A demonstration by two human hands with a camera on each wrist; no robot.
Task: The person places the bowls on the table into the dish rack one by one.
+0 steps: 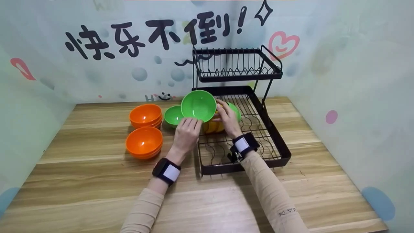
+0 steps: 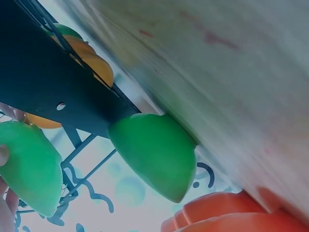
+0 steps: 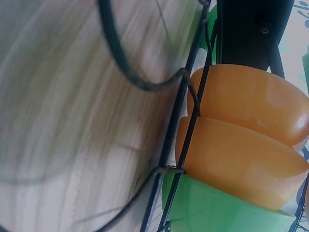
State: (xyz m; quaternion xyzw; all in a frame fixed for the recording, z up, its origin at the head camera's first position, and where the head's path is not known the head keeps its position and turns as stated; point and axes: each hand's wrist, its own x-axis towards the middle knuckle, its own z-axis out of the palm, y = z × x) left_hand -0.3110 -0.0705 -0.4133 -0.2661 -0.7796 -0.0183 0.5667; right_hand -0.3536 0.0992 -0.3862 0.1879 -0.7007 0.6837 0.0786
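Observation:
My left hand [image 1: 187,132] grips the near rim of a green bowl [image 1: 198,106], tilted with its inside toward me, above the rack's left edge. At that bowl's right side is my right hand [image 1: 228,118], its fingers extended and at the rim; whether they bear any weight is unclear. Behind the hands, yellow-orange bowls [image 3: 241,154] and a green bowl [image 3: 222,208] stand on edge in the lower tier of the black dish rack [image 1: 245,166]. Another green bowl [image 2: 154,154] sits on the table just left of the rack.
Two stacks of orange bowls, the rear stack [image 1: 145,115] and the front stack [image 1: 144,142], stand to the left on the wooden table [image 1: 81,181]. The rack's upper tier [image 1: 239,77] overhangs the back of its lower tier. A patterned wall [image 1: 129,77] closes off the rear.

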